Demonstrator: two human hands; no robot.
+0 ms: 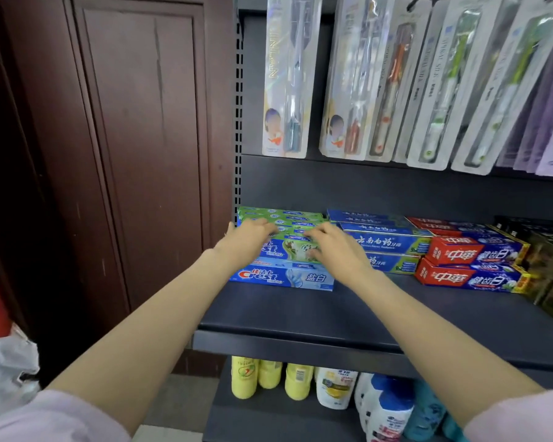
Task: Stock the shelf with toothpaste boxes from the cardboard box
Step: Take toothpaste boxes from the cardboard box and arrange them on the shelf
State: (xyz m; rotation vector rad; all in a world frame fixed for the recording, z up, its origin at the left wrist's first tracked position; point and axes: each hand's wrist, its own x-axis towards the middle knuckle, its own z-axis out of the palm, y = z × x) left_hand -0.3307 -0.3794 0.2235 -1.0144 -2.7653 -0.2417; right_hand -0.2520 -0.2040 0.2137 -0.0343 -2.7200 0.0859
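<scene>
Both hands are lying flat with fingers spread on the green toothpaste boxes (281,215), the left hand (248,239) just beside the right hand (332,247), with a blue toothpaste box (281,277) sitting under them on the shelf (300,314).

Green toothpaste boxes (281,218) lie flat, stacked atop blue Crest boxes (281,277) at the dark shelf's (300,314) left end.

Both bare forearms reach forward, sleeves pushed back near the elbows. The left hand (248,239) and right hand (337,248) lie palms down, side by side, fingers extended forward.
</scene>
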